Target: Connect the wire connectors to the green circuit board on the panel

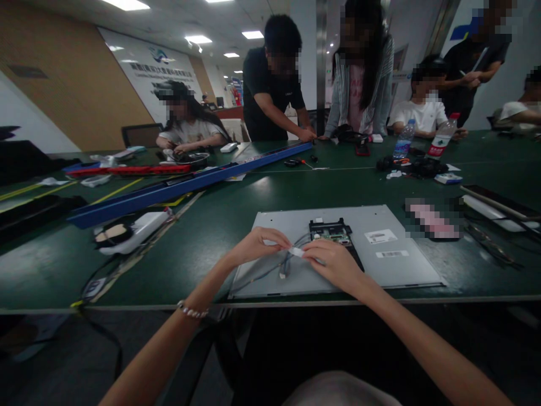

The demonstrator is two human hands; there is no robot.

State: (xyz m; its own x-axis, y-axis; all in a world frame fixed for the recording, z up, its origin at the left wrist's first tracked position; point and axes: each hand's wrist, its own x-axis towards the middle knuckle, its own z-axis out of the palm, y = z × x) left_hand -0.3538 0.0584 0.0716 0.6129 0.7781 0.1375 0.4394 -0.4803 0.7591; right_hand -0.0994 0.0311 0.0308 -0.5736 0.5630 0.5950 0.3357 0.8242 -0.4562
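Observation:
Both my hands meet over a flat grey-silver panel (pixel 406 274) that lies at the near table edge. Thumb and fingers of my left hand (pixel 260 246) pinch one end of a small white piece (pixel 297 252), and my right hand (pixel 333 260) pinches its other end. Whether this piece is a connector or a strip of tape I cannot tell. Thin grey cables (pixel 270 273) run beneath it across the panel. Behind my right hand, a black bracket (pixel 330 225) with a green circuit board sits on the panel, partly hidden. Two white labels (pixel 380 236) are stuck further right.
A long blue rail (pixel 190 185) crosses the table diagonally. To the left lies a white device (pixel 139 231) with a cable. A pink phone (pixel 433 220) lies on the right, with two bottles (pixel 404 140) farther back. Several people sit or stand across the table.

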